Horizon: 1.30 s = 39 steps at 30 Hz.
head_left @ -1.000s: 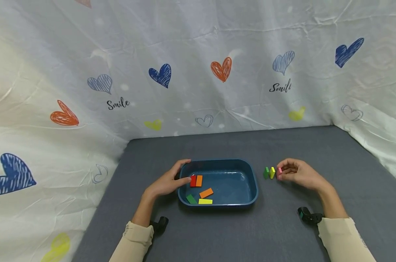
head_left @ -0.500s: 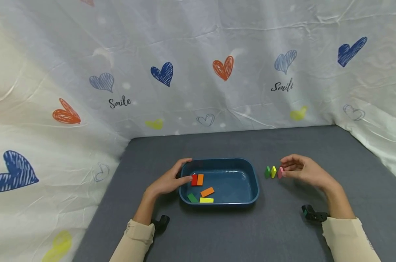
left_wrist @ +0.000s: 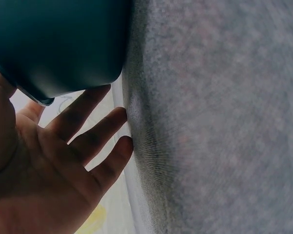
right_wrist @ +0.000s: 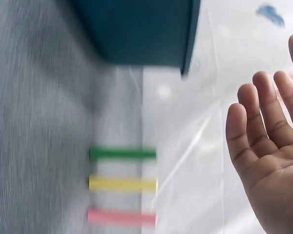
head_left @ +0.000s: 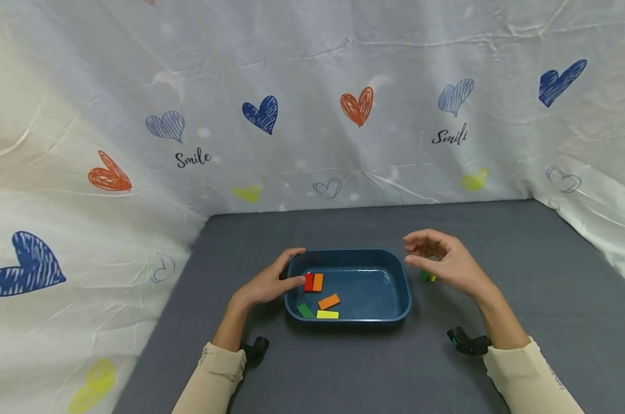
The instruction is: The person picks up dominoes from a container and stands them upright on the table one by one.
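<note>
My left hand (head_left: pixel 265 284) grips the left end of a blue rectangular tray (head_left: pixel 376 287), thumb over the rim and fingers spread along the outer wall. Inside the tray, the thumb tip is right at a red block (head_left: pixel 309 283), which lies against an orange block (head_left: pixel 318 282). My right hand (head_left: pixel 449 264) hovers with nothing in it, just right of the tray, fingers loosely bent. Below it, a green block (right_wrist: pixel 123 154), a yellow block (right_wrist: pixel 123 184) and a pink block (right_wrist: pixel 122 217) stand upright in a spaced row; the hand hides the pink one in the head view.
Toward the tray's front left lie another orange block (head_left: pixel 329 301), a green block (head_left: pixel 305 310) and a yellow block (head_left: pixel 327 314). Grey cloth (head_left: pixel 364 368) covers the table. A white curtain (head_left: pixel 302 57) printed with hearts hangs behind and at the sides.
My right hand has let go of the pink block, lifted and moved left over the standing row toward the tray. The left hand has stayed on the tray.
</note>
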{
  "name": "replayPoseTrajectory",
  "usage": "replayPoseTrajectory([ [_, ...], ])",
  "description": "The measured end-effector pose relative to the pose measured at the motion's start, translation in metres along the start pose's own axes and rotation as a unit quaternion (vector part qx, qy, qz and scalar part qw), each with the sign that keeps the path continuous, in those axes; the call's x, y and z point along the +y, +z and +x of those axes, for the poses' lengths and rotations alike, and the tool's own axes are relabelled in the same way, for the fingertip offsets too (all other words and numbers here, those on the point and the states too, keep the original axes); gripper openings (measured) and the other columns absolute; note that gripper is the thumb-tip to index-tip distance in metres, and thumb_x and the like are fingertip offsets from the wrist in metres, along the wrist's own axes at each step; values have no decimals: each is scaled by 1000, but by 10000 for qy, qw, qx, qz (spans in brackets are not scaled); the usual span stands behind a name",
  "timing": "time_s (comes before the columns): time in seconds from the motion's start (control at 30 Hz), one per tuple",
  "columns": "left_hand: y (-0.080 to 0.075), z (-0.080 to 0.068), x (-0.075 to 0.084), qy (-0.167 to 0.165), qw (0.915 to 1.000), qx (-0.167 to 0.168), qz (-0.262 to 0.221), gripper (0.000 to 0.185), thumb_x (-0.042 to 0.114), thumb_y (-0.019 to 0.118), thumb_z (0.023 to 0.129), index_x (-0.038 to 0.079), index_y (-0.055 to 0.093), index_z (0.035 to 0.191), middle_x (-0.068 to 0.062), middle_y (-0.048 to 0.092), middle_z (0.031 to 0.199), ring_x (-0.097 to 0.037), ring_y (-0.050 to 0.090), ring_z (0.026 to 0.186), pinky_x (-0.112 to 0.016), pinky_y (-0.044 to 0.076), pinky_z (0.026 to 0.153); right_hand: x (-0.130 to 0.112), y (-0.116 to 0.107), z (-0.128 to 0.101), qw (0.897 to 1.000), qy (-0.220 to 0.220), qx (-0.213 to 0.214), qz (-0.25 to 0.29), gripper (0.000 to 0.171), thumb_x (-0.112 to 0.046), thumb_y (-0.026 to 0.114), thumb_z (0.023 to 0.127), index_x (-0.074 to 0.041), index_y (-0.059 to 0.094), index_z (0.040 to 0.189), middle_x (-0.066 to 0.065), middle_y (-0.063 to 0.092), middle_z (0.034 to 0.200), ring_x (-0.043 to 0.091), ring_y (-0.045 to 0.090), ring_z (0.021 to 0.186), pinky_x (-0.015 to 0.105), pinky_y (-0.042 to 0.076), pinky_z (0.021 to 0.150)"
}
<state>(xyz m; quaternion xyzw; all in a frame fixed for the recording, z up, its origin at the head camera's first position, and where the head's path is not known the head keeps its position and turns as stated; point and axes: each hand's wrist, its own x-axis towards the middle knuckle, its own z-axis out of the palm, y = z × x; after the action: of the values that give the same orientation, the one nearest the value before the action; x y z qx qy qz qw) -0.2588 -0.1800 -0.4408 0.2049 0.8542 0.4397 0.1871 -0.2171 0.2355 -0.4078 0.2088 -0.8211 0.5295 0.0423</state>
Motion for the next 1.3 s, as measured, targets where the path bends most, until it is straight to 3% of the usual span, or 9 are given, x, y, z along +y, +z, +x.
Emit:
replayPoseTrajectory([
  [0.13, 0, 0, 0, 26, 10000, -52, -26, 68, 34, 64, 102, 32, 26, 158, -10, 31, 165, -36, 43, 143, -61, 38, 114, -7, 21, 10, 9985, -172, -492, 193, 33, -11, 74, 94, -13, 66, 126, 10, 69, 113, 15, 67, 94, 31, 58, 80],
  [0.43, -1, 0, 0, 87, 10000, -36, -24, 68, 32, 63, 103, 29, 25, 159, -10, 28, 166, -36, 40, 145, -62, 37, 115, -17, 71, 27, 9863, -570, -1419, 627, 34, -11, 72, 95, -12, 65, 129, 7, 71, 116, 14, 69, 100, 32, 58, 85],
  [0.67, -1, 0, 1, 75, 9997, -164, -166, 68, 29, 61, 104, 28, 22, 159, -14, 43, 155, -32, 54, 130, -52, 49, 107, -27, 98, 36, 9780, -372, -1985, 526, 47, -22, 68, 99, -14, 55, 144, 14, 71, 124, 17, 70, 109, 35, 56, 95],
  [0.87, 1, 0, 1, 171, 9997, -135, -141, 68, 30, 61, 104, 27, 23, 159, -13, 43, 156, -31, 53, 132, -55, 45, 109, -30, 113, 37, 9616, -90, -2722, 345, 61, -32, 67, 99, -13, 44, 153, 16, 68, 130, 24, 67, 113, 39, 56, 96],
  [0.97, 3, -1, 1, 167, 9998, -111, -85, 69, 30, 62, 103, 25, 23, 160, -11, 35, 162, -34, 46, 140, -60, 40, 113, -30, 118, 36, 9541, 21, -2977, 319, 66, -35, 68, 98, -12, 42, 154, 14, 68, 132, 26, 66, 116, 37, 55, 96],
  [1.1, 3, -2, 1, 92, 9999, -41, -12, 69, 29, 62, 103, 24, 24, 160, -8, 23, 168, -38, 31, 151, -66, 32, 116, -30, 122, 35, 9489, -26, -3141, 320, 70, -35, 70, 97, -9, 40, 155, 14, 68, 133, 28, 67, 116, 33, 55, 96],
  [1.3, 2, -2, 2, 87, 10000, 3, -39, 69, 28, 62, 103, 24, 24, 160, -9, 28, 166, -37, 37, 148, -64, 36, 114, -32, 127, 38, 9472, -31, -3187, 349, 74, -36, 72, 96, -9, 39, 156, 14, 68, 133, 28, 67, 116, 32, 54, 96],
])
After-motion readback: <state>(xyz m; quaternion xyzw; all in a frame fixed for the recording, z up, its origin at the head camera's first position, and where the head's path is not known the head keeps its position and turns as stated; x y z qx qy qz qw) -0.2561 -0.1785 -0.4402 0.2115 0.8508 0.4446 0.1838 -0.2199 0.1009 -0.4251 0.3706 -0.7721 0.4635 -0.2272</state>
